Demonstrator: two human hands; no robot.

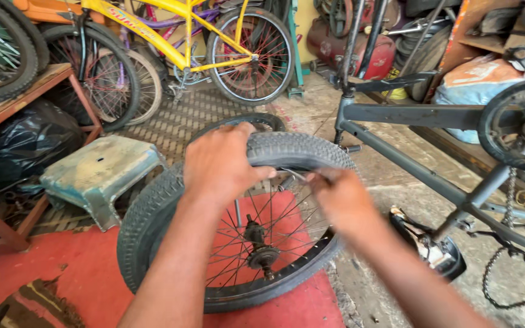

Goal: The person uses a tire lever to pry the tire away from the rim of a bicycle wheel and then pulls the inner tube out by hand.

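Observation:
A small bicycle wheel with a knobbly black tyre, thin spokes and a dark hub stands upright in front of me on a red mat. My left hand grips the top of the tyre and pulls its wall away from the rim. My right hand is blurred, pinched on a thin metal tool pushed in under the tyre's edge at the rim.
An upside-down dark grey bicycle frame with a hanging chain stands at the right. A pale blue metal stool sits at the left beside a wooden bench. A yellow bicycle and more wheels lean at the back.

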